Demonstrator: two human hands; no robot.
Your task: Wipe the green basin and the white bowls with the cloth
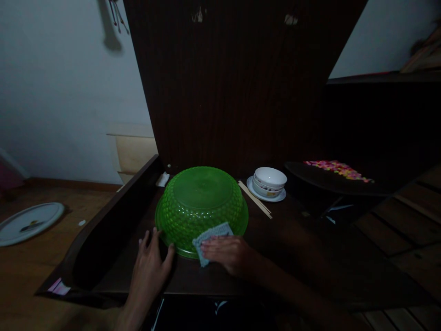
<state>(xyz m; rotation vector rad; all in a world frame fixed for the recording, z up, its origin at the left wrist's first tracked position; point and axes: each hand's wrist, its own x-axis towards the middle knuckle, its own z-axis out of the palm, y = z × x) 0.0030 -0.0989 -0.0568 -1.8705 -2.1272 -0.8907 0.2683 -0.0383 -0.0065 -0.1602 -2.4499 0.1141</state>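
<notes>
Basin [201, 202], green, upturned at centre of dark counter [292, 248]. Right grip [229, 255] closed over blue-grey cloth [210, 234], pressing it against the basin's near rim. Left grip [149, 262] wide, fingers spread flat on counter, touching the basin's left edge. Stacked bowls [270, 181] and chopsticks [255, 200] just behind, right

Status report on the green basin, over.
Left hand open at rim. Right hand holds grey-blue cloth against upturned green plastic basin. Wooden chopsticks lie apart.

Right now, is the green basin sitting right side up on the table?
No, the green basin lies upside down, its flat base facing up, rim on the table.
</notes>
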